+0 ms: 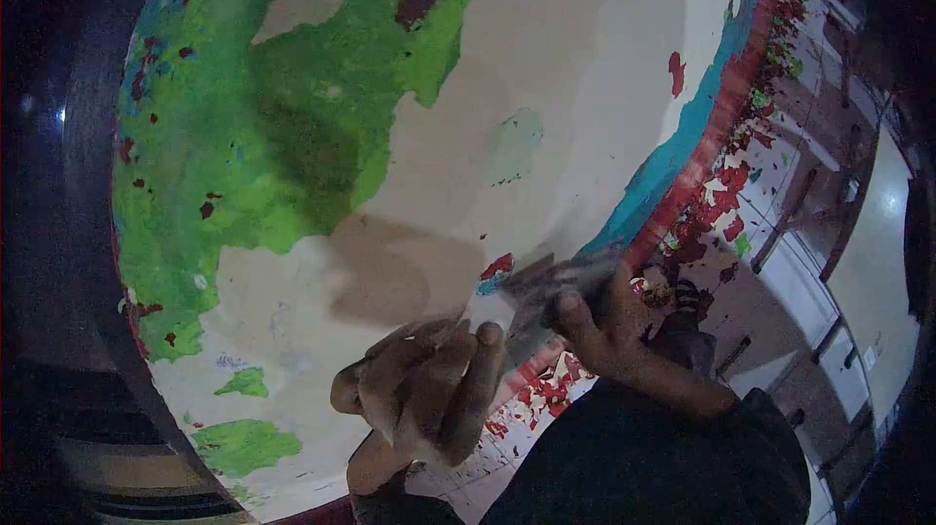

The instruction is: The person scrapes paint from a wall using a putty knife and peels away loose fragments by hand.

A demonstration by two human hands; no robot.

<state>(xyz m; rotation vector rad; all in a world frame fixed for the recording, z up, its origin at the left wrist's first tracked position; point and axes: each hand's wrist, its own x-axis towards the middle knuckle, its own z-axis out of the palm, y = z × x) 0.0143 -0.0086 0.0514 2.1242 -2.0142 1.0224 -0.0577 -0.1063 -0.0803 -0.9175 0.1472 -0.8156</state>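
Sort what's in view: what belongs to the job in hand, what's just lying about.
In the job, apparently:
- left hand
- right hand, blurred
- pale piece by the left fingertips
- patchy painted surface

Lying about:
- loose paint flakes on the floor

Pale flat piece (494, 312) in our left hand (419, 384): we can read no brand or number on it.
Painted surface (575, 67) beneath and beyond the grip: we find no legible words.
Faint bluish marks (232, 361) left of the grip: we cannot make out letters.
Small pale patch (869, 357) far right of the grip: too small for us to read.
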